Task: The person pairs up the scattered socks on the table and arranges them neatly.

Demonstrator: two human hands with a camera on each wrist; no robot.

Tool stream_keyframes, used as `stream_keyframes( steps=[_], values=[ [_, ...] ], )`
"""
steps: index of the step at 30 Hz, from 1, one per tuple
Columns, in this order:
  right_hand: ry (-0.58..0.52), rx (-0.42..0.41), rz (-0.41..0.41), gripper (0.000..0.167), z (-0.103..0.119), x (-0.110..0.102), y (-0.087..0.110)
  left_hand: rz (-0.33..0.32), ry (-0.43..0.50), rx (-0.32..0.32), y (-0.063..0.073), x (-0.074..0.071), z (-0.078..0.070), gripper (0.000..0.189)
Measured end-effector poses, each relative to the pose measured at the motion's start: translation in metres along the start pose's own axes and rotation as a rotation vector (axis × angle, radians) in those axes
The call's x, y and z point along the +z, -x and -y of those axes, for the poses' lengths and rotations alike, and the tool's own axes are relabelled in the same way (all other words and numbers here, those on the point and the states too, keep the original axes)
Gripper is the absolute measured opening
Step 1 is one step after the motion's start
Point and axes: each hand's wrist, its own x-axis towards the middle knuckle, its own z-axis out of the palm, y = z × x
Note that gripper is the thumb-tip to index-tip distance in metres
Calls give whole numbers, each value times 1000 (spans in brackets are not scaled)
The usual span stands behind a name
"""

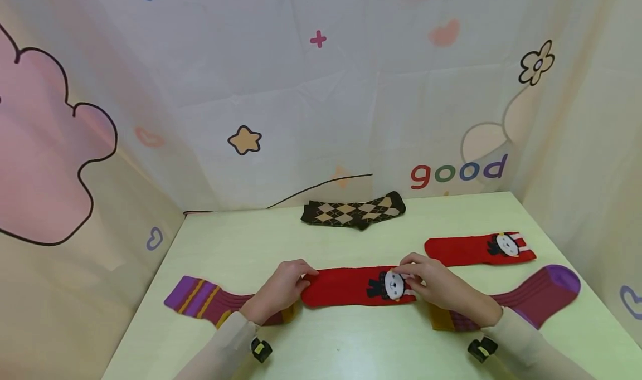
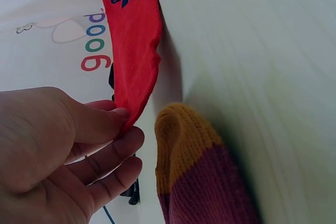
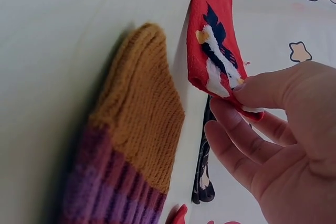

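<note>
- Left hand (image 1: 281, 285) has thumb and fingers pinched together on the plain end of the red sock (image 1: 336, 286), so yeah, clamped on cloth.
- Right hand (image 1: 428, 279) is pinching the other end, by the printed face (image 1: 394, 285).
- So the sock's strung between them: off to the left hand's right, and to the right hand's left. Neither hand's nearer, they've got an end each.
- Long axis runs side to side across the table (image 1: 336, 346), pretty much level from the head view. Face end points right, head lying sideways.
- Wrist views make it look lifted at the ends, can't tell by how much.
- Other red sock (image 1: 461, 251) sits beyond the right hand, roughly parallel, face end also right.
- Argyle sock (image 1: 346, 213) is at the back; a striped sock (image 1: 188, 296) is partly behind the left wrist.
</note>
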Motion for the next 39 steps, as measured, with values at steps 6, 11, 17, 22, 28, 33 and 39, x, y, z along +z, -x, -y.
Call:
stream_keyframes(
  steps=[6, 11, 17, 22, 28, 33, 39],
  values=[
    [24, 8, 4, 31, -1, 1, 0, 10, -9, 3, -1, 2, 1, 27],
    [44, 2, 11, 31, -2, 1, 2, 19, -25, 14, -2, 3, 0, 26],
    [68, 3, 23, 31, -3, 3, 3, 43, -41, 6, -4, 6, -1, 26],
    [104, 25, 39, 29, -4, 3, 4, 58, -49, -9, -5, 9, -1, 26],
    [129, 12, 45, 29, -6, 4, 4, 81, -68, -38, -5, 12, -2, 26],
    [146, 7, 45, 30, -7, 5, 4, 90, -77, -47, -6, 11, -3, 27],
    [153, 11, 65, 32, -7, 5, 4, 100, -83, -48, -5, 13, -3, 27]
  ],
)
